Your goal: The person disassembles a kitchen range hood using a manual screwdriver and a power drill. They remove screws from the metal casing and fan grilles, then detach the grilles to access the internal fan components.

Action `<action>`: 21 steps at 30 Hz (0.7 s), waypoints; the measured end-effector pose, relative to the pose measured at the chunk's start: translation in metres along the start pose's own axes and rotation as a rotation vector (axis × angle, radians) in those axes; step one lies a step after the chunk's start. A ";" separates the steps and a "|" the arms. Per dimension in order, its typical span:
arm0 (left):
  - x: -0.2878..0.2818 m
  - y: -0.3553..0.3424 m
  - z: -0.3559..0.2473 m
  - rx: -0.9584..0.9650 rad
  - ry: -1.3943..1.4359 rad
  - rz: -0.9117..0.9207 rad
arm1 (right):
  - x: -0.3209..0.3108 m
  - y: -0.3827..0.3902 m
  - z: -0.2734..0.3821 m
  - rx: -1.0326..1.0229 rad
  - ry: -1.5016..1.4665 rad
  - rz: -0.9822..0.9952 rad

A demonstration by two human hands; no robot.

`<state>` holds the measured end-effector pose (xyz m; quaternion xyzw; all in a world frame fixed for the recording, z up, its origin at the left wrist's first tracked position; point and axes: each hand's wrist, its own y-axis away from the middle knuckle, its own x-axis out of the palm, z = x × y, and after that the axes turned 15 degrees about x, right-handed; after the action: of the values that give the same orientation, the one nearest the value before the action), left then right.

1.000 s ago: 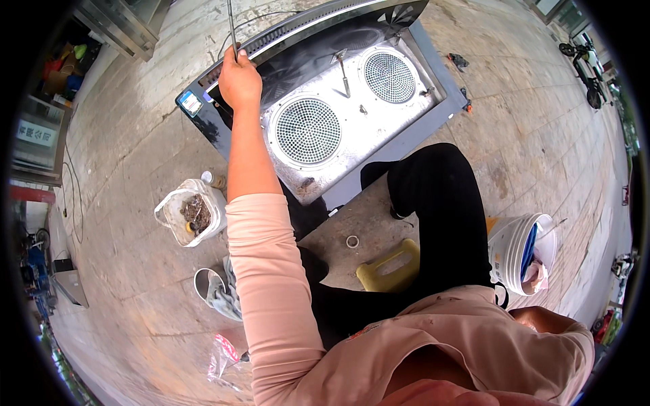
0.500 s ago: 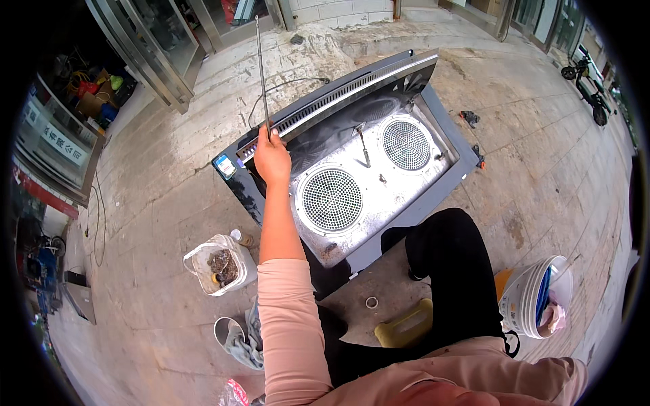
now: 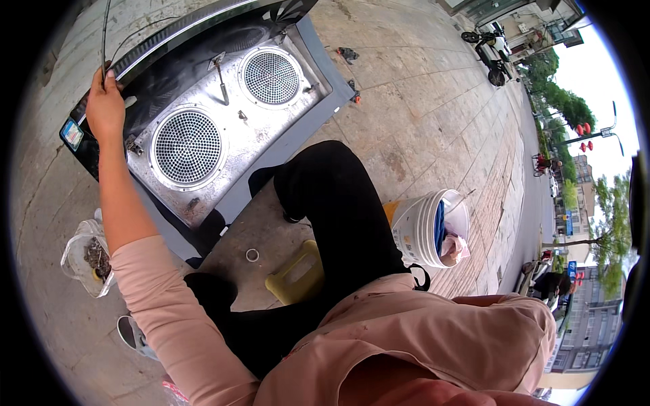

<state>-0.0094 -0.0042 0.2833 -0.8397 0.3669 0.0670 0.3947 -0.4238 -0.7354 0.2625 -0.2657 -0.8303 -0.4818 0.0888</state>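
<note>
My left hand [image 3: 105,105] is closed on a thin metal rod [image 3: 105,32] at the upper left edge of a dark grey hood-like appliance [image 3: 321,68], beside its raised glossy dark panel [image 3: 145,84]. The appliance's scuffed silver inner plate [image 3: 244,142] has two round perforated covers [image 3: 186,147] and a small metal strut [image 3: 223,88] between them. My right arm is bent back at my side, with its hand out of view.
A ribbed white bucket [image 3: 423,227] with cloths is at my right, a small white pail [image 3: 76,256] with debris at left. A yellow plastic object [image 3: 291,271] and white ring [image 3: 252,254] lie by my legs. A parked scooter [image 3: 491,61] and street stand beyond.
My view has turned to the right, so the appliance sits further left and the street has come into sight. My left hand still holds the rod at the same corner.
</note>
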 end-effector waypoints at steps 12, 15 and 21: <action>-0.004 0.017 -0.042 -0.001 -0.079 0.008 | -0.222 0.490 0.381 -1.731 0.230 -2.586; 0.001 0.018 -0.041 -0.058 0.036 -0.033 | -0.237 0.515 0.449 -1.672 0.175 -2.521; -0.003 0.115 -0.049 -0.014 0.313 -0.232 | -0.262 0.516 0.487 -1.847 0.095 -2.594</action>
<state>-0.0968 -0.0860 0.2473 -0.8793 0.3240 -0.1079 0.3320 0.1216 -0.2122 0.2920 -0.6447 -0.0840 0.5508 0.5233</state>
